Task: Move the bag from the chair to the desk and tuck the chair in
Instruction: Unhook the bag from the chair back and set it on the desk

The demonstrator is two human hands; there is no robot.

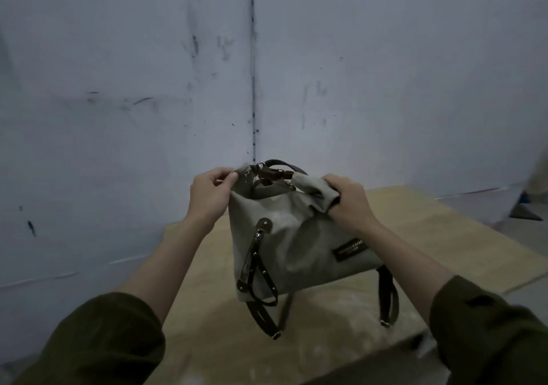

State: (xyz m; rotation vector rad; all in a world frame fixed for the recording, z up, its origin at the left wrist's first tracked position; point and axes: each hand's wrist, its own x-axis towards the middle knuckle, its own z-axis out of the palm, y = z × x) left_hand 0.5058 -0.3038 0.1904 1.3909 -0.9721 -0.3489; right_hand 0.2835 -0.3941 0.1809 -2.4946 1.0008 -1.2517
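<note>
The bag [296, 242], a soft grey-green canvas one with dark leather straps and small metal studs, hangs between my two hands over the pale wooden desk [444, 236], and I judge its base is touching or just about to touch the surface, since the loose straps [261, 310] trail below it onto the wood. Starting at the left, my left hand [212, 190] has its grip closed on the top left corner of the fabric, thumb and fingers pinching the rim beside the metal clasp. I hold it there so the mouth stays up and the bag does not slump over as it settles. Across the middle, the dark carrying handle [278, 167] arches over the opening, free of either hand. On the right, my right hand [348, 199] has its grip closed around a bunched fold of the top right corner, a fuller fistful than the left, which takes more of the weight. The front with its small dark label [351, 249] faces me. The chair is not in view, so tucking it in is, by my reckoning, not yet done. Next I would let the bag settle and release both corners.
</note>
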